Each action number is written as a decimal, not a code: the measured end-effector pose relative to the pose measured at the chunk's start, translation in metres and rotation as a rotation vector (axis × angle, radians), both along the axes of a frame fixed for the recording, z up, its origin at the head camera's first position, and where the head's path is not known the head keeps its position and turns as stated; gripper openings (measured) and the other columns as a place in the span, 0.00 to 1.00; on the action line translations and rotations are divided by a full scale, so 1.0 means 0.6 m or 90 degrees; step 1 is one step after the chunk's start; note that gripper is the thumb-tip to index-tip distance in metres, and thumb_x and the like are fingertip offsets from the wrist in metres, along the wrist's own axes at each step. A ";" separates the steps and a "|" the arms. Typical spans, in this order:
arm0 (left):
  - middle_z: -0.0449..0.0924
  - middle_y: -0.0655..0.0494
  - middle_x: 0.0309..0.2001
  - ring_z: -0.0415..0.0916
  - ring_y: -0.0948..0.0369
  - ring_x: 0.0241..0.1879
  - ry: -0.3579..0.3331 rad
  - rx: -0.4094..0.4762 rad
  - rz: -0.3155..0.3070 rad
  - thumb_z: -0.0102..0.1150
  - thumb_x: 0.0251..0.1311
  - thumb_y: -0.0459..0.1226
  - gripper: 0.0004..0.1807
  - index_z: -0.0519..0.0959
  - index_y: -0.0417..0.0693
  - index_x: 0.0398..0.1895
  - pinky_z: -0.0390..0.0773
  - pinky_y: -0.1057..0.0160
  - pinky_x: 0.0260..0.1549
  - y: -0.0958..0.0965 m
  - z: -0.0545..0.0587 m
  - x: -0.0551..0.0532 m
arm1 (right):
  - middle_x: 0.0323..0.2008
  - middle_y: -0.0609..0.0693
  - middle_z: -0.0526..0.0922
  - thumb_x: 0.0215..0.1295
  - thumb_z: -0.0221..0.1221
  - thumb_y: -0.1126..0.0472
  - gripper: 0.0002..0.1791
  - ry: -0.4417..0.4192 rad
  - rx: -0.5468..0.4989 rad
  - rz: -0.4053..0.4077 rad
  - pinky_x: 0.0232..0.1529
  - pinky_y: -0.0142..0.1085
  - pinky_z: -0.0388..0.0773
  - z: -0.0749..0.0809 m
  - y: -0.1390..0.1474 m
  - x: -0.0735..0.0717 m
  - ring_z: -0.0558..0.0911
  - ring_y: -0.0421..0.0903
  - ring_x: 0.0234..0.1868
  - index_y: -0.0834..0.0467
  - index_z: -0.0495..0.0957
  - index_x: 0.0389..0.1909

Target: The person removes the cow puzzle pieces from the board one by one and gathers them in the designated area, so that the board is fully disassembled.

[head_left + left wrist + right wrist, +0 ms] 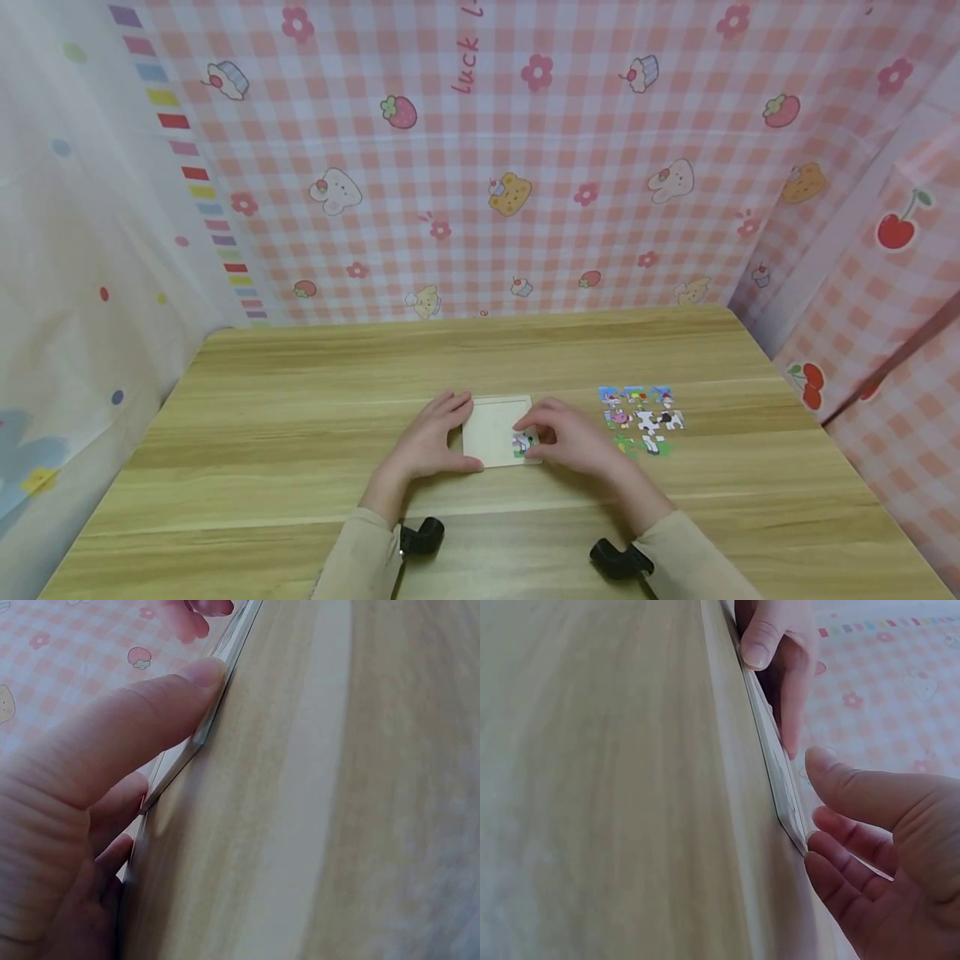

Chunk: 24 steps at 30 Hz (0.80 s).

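A shallow, pale puzzle tray (489, 433) lies on the wooden table. A picture piece (522, 444) with white, grey and green print sits in its near right corner. My left hand (433, 437) grips the tray's left side, the thumb on the near edge and the fingers at the far left corner. In the left wrist view, the left thumb (142, 720) presses the rim. My right hand (573, 437) is over the tray's right side, its fingertips around the picture piece. In the right wrist view, the right thumb (870, 791) is raised apart from the fingers, which touch the tray's edge.
Several loose puzzle pieces (647, 419) lie in rough rows to the right of the right hand. The wooden table (300, 375) ends at a pink checked cloth (450, 167) behind, with more cloth at both sides. Black wrist devices (621, 558) sit on both sleeves.
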<state>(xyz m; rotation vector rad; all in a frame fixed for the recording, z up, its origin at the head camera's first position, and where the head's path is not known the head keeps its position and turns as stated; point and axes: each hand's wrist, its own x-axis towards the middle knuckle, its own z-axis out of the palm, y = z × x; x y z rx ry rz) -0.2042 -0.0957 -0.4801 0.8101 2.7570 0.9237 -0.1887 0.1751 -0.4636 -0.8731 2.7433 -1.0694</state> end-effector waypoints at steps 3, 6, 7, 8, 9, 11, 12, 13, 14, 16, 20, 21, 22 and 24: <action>0.57 0.50 0.75 0.45 0.46 0.76 0.001 0.001 -0.002 0.77 0.45 0.55 0.54 0.64 0.40 0.73 0.51 0.44 0.71 -0.001 0.000 0.000 | 0.41 0.45 0.76 0.57 0.72 0.62 0.15 0.007 0.005 0.009 0.37 0.32 0.75 -0.001 -0.006 -0.002 0.75 0.41 0.35 0.54 0.85 0.46; 0.57 0.49 0.75 0.45 0.46 0.76 0.005 -0.001 -0.003 0.76 0.45 0.55 0.54 0.64 0.40 0.73 0.51 0.44 0.71 -0.001 0.000 0.000 | 0.41 0.44 0.76 0.56 0.72 0.62 0.14 0.010 0.011 0.015 0.36 0.32 0.74 -0.002 -0.009 -0.004 0.74 0.42 0.34 0.54 0.85 0.44; 0.57 0.49 0.75 0.45 0.46 0.76 0.006 -0.001 -0.003 0.76 0.45 0.55 0.54 0.64 0.39 0.73 0.51 0.44 0.71 -0.001 0.000 0.000 | 0.41 0.44 0.75 0.56 0.72 0.62 0.14 0.009 0.013 0.015 0.35 0.32 0.74 -0.002 -0.010 -0.004 0.74 0.42 0.34 0.54 0.85 0.44; 0.58 0.49 0.75 0.45 0.46 0.76 0.007 -0.002 -0.003 0.76 0.45 0.55 0.54 0.64 0.40 0.73 0.51 0.44 0.71 -0.001 0.000 0.000 | 0.41 0.44 0.75 0.56 0.72 0.62 0.13 0.009 0.015 0.015 0.35 0.32 0.73 -0.003 -0.011 -0.004 0.73 0.42 0.34 0.54 0.85 0.44; 0.58 0.49 0.75 0.45 0.46 0.76 0.008 -0.003 -0.004 0.76 0.45 0.55 0.54 0.64 0.40 0.73 0.51 0.44 0.71 -0.001 0.001 0.001 | 0.40 0.44 0.75 0.56 0.72 0.62 0.13 0.009 0.017 0.014 0.35 0.32 0.73 -0.004 -0.011 -0.005 0.73 0.42 0.34 0.54 0.85 0.43; 0.58 0.49 0.75 0.45 0.46 0.76 0.007 -0.002 -0.004 0.76 0.45 0.55 0.54 0.64 0.39 0.73 0.51 0.44 0.71 -0.001 0.001 0.001 | 0.40 0.43 0.75 0.56 0.72 0.62 0.13 0.008 0.020 0.010 0.35 0.32 0.73 -0.004 -0.013 -0.005 0.73 0.42 0.34 0.54 0.85 0.43; 0.57 0.49 0.75 0.45 0.46 0.76 0.006 -0.002 -0.004 0.76 0.45 0.55 0.54 0.64 0.39 0.73 0.51 0.44 0.71 -0.001 0.001 0.001 | 0.39 0.43 0.75 0.56 0.72 0.62 0.13 0.008 0.023 0.008 0.35 0.32 0.72 -0.004 -0.014 -0.004 0.73 0.42 0.34 0.54 0.85 0.43; 0.57 0.49 0.75 0.45 0.47 0.76 0.005 -0.002 -0.004 0.76 0.45 0.55 0.54 0.64 0.39 0.73 0.50 0.44 0.71 -0.001 0.001 0.001 | 0.39 0.43 0.75 0.56 0.72 0.61 0.13 0.008 0.024 0.007 0.35 0.32 0.72 -0.004 -0.014 -0.004 0.73 0.42 0.34 0.53 0.85 0.43; 0.57 0.49 0.75 0.44 0.47 0.76 0.005 -0.004 -0.003 0.76 0.46 0.55 0.54 0.63 0.40 0.73 0.50 0.44 0.71 0.000 0.001 0.001 | 0.39 0.43 0.74 0.56 0.72 0.61 0.13 0.009 0.026 0.006 0.35 0.32 0.72 -0.004 -0.015 -0.005 0.73 0.42 0.34 0.53 0.85 0.42; 0.57 0.49 0.75 0.44 0.47 0.76 0.005 -0.007 -0.003 0.76 0.46 0.55 0.54 0.63 0.40 0.73 0.50 0.45 0.71 0.000 0.001 0.001 | 0.38 0.43 0.74 0.56 0.72 0.62 0.12 0.010 0.028 0.003 0.36 0.33 0.72 -0.004 -0.016 -0.004 0.73 0.41 0.34 0.53 0.85 0.42; 0.57 0.50 0.75 0.45 0.48 0.76 0.009 -0.011 -0.002 0.76 0.46 0.55 0.54 0.64 0.40 0.73 0.50 0.45 0.72 0.000 0.000 0.000 | 0.37 0.43 0.74 0.55 0.72 0.62 0.11 0.010 0.032 -0.002 0.36 0.33 0.71 -0.005 -0.016 -0.005 0.72 0.41 0.34 0.53 0.84 0.39; 0.57 0.50 0.75 0.45 0.48 0.76 0.009 -0.009 -0.001 0.76 0.46 0.55 0.54 0.64 0.40 0.73 0.50 0.45 0.72 0.000 -0.001 0.000 | 0.37 0.43 0.74 0.55 0.72 0.62 0.11 0.009 0.033 -0.003 0.36 0.33 0.71 -0.004 -0.017 -0.004 0.72 0.41 0.34 0.53 0.84 0.39; 0.58 0.49 0.75 0.45 0.48 0.76 0.009 -0.009 -0.002 0.76 0.46 0.55 0.54 0.64 0.40 0.73 0.50 0.45 0.72 0.000 0.000 0.000 | 0.36 0.44 0.73 0.55 0.72 0.62 0.11 0.009 0.034 -0.003 0.36 0.34 0.71 -0.004 -0.017 -0.004 0.72 0.41 0.34 0.53 0.84 0.38; 0.58 0.49 0.75 0.45 0.48 0.76 0.008 -0.006 -0.001 0.76 0.46 0.55 0.54 0.64 0.40 0.73 0.50 0.45 0.71 -0.001 0.000 0.000 | 0.36 0.44 0.73 0.56 0.72 0.62 0.10 0.003 0.040 -0.006 0.37 0.34 0.70 -0.001 -0.019 -0.003 0.71 0.41 0.35 0.52 0.83 0.38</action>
